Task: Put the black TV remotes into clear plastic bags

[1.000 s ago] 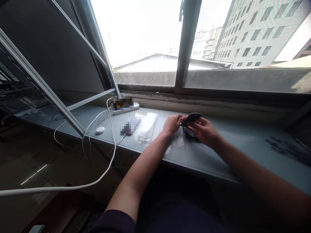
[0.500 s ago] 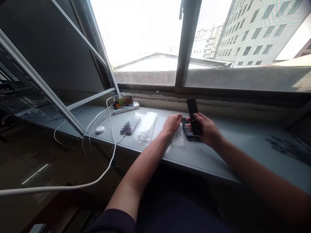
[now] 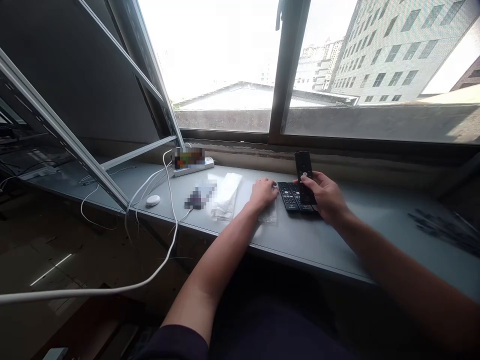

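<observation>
The fingers point(image 3: 314, 178) of the right hand point(image 3: 325, 196) are closed around a black remote point(image 3: 303, 165), with the thumb lying across its face. The remote is held lengthwise. Its far end points up towards the window frame point(image 3: 288, 70) and rises clear of the hand. Its near end is low, close over the table point(image 3: 375, 220); contact with the surface cannot be confirmed.

A second remote point(image 3: 288, 196) lies flat on the table with its buttons facing up. It is just beside the held unit on its left and roughly parallel to it.

The left hand point(image 3: 263, 193) rests palm down on the table, directly left of the second remote. Its fingers are loosely curled, with the tips close to that remote's edge. Whether they grip anything cannot be told. A small clear bag point(image 3: 268, 216) lies partly under this hand.

Further left on the table, in order:
- a white plastic sleeve point(image 3: 227, 194)
- a dark blurred item point(image 3: 199, 196)
- a small white puck point(image 3: 153, 200)

A power strip point(image 3: 193, 166) sits at the back near the sill, and white cables point(image 3: 169, 210) run from it over the table's front edge. A slanted metal frame point(image 3: 67, 132) crosses the left side. Dark thin pieces point(image 3: 442, 227) lie well apart at the far right.
</observation>
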